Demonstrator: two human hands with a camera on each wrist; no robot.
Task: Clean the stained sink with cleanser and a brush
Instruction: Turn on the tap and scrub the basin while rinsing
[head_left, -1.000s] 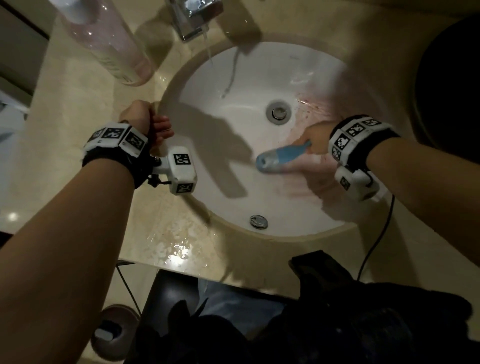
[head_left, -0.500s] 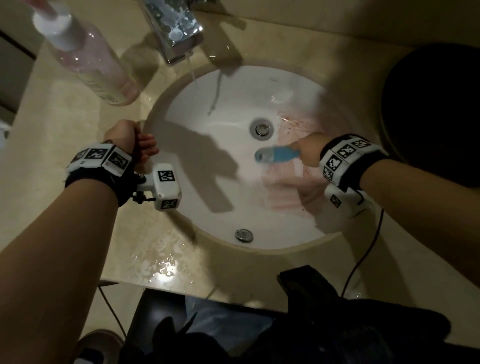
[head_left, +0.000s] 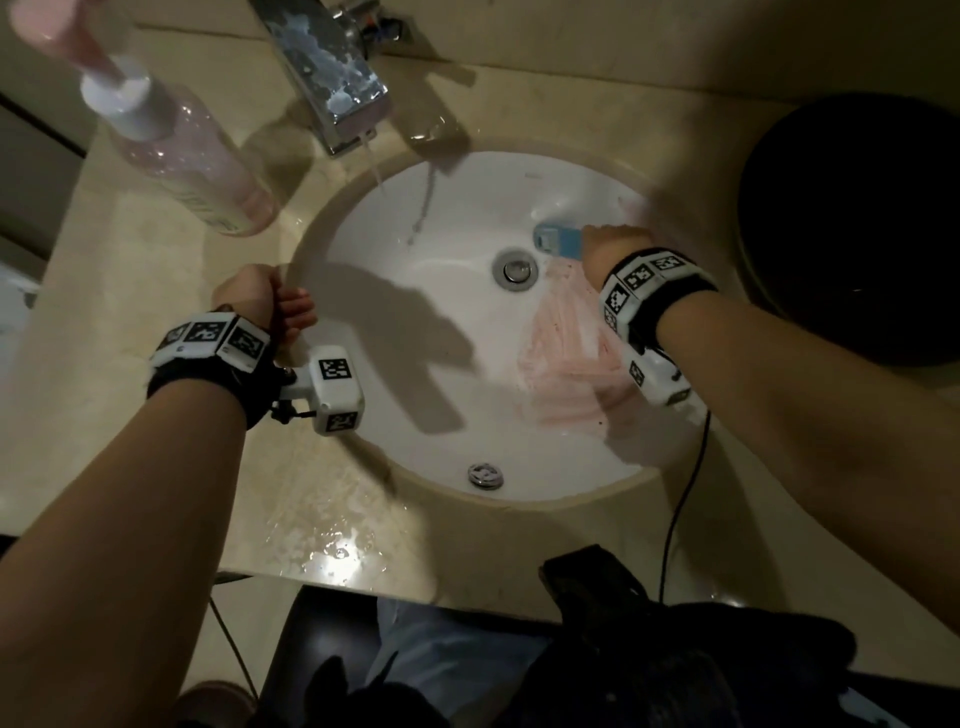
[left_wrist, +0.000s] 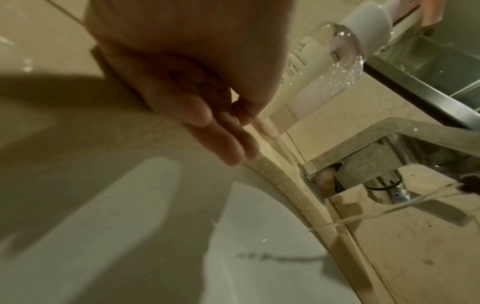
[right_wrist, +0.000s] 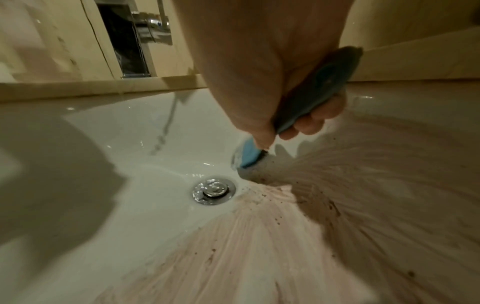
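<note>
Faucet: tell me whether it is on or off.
On. A thin stream of water falls from the faucet spout into the sink basin.

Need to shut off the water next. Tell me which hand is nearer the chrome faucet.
Left. The left hand rests on the basin rim below the chrome faucet; the right hand grips the blue brush beyond the drain.

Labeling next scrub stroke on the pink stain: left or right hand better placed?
Right. The right hand already grips the brush, bristles on the sink beside the stain. The left hand rests on the rim, holding nothing.
</note>
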